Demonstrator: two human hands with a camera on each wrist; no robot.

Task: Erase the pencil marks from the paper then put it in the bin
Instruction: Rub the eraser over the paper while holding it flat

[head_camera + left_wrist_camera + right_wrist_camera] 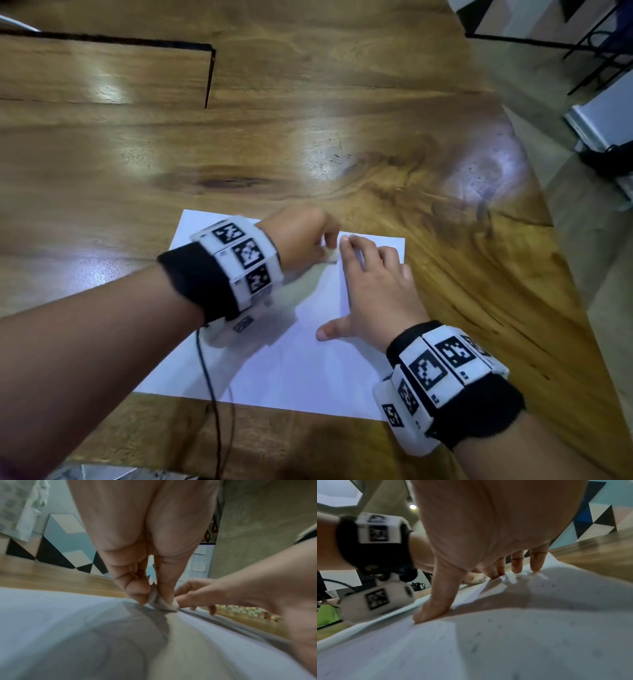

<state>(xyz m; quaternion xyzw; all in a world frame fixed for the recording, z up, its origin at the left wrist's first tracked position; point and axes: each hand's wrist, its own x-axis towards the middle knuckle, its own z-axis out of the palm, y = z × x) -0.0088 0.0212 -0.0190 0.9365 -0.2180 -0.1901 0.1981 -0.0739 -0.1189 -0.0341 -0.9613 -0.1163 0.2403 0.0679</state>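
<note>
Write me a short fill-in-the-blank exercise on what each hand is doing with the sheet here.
1. The left hand pinches a small white ____ against the paper.
2. The right hand presses ____ on the paper, fingers spread.
3. The paper lies on a ____ table.

Missing words: eraser; flat; wooden

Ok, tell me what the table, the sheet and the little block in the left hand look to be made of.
Table: wood, glossy finish; visible grain, a dark knot, bright glare.
Sheet: thin white paper, matte; it ripples under the right hand.
Block: probably a rubber eraser, greyish-white with rounded edges, pinched by the left hand; blur leaves it uncertain.
</note>
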